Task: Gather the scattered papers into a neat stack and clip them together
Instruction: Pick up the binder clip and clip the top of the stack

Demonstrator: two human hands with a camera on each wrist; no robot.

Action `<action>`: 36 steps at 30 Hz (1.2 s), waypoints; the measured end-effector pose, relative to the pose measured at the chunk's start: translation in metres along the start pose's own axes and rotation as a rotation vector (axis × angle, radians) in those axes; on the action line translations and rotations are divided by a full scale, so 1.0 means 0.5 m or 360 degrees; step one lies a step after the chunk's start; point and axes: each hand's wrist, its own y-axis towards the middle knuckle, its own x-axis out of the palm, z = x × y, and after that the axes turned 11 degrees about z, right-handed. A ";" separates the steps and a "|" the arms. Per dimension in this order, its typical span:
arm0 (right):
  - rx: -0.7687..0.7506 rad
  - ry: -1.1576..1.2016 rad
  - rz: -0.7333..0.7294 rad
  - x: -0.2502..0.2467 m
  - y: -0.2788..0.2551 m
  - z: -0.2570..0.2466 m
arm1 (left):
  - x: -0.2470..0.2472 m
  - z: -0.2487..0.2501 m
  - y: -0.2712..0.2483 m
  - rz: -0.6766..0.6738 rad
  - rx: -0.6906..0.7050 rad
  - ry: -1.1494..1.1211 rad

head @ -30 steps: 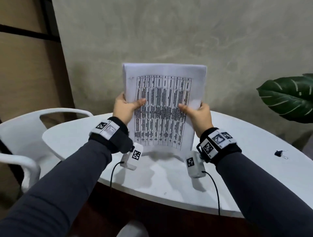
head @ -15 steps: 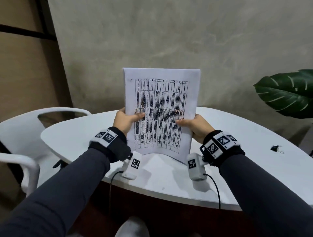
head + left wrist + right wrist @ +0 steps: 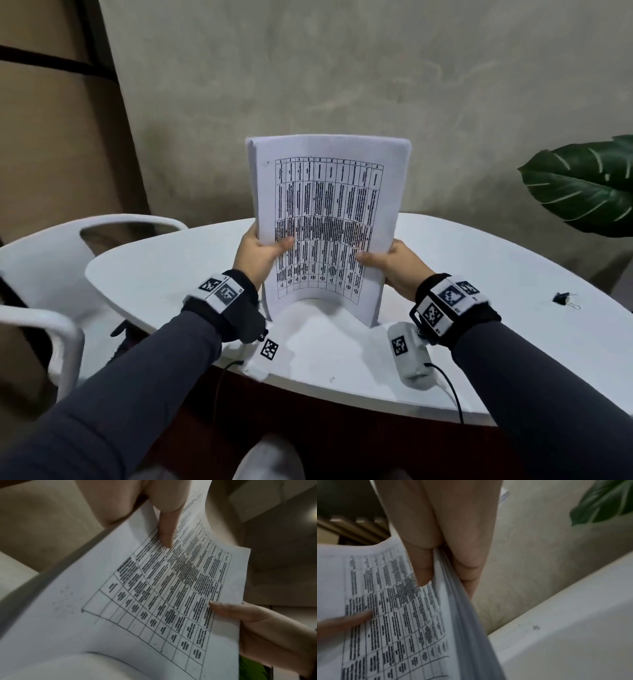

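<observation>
Concrete wall [image 3: 342, 85] behind, wood panelling to the left. White oval table [image 3: 496, 291] fills the mid-frame, white chair [image 3: 41, 260] at its left end, big green leaf [image 3: 582, 192] on the right.

Papers [image 3: 329, 219] are already gathered into one stack, held upright on the short edge, bottom edge resting on the table and bowed toward the camera. Printed grid faces the person. Top-left corner shows a couple of sheet edges slightly offset, so squaring isn't finished, I'd say.

Left hand [image 3: 260, 257] clamps the left long edge: thumb across the front sheet, fingers behind. Right hand [image 3: 394, 263] clamps the right long edge the same way; the right wrist view shows the stack's edge pinched between thumb and fingers. Both hands sit in the lower half of the stack.

Binder clip [image 3: 565, 299] lies on the table well to the right, apart from everything, untouched.

Risks from here:
- Stack is curved at the base; tapping it like that could splay the sheets instead of aligning them.
- Upper half is unsupported, may flop backward if the grip loosens.
- Fetching the clip means freeing the right hand; a one-handed hold on the left edge could let sheets fan or slide out.
- Clipping before the offset corner is fixed locks in the misalignment.
</observation>
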 end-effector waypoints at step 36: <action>0.1019 -0.1839 0.1283 -0.531 0.102 0.212 | 0.216 -0.006 0.030 -0.0268 0.0003 0.0008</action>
